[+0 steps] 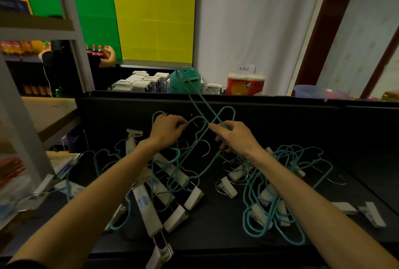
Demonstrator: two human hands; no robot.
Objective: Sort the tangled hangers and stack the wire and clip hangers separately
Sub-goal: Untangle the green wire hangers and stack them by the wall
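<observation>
Teal wire hangers and white clip hangers lie tangled on a black table (pixel 216 225). One heap (pixel 164 184) lies at the centre left, another heap (pixel 280 184) at the right. My left hand (pixel 167 129) pinches the metal hook of a teal wire hanger lifted above the left heap. My right hand (pixel 234 137) grips a raised teal wire hanger (pixel 203 104) where its wires cross. Its upper end reaches past the table's back wall. A white clip hanger with blue print (pixel 146 206) lies under my left forearm.
Metal shelving (pixel 32 96) stands at the left, with another person's hand (pixel 109 55) on bottles behind it. Behind the table sit white cartons (pixel 140 82), a teal box (pixel 185 81), a paper-roll pack (pixel 246 84) and a blue basin (pixel 311 91). Loose white clips (pixel 367 212) lie at the right.
</observation>
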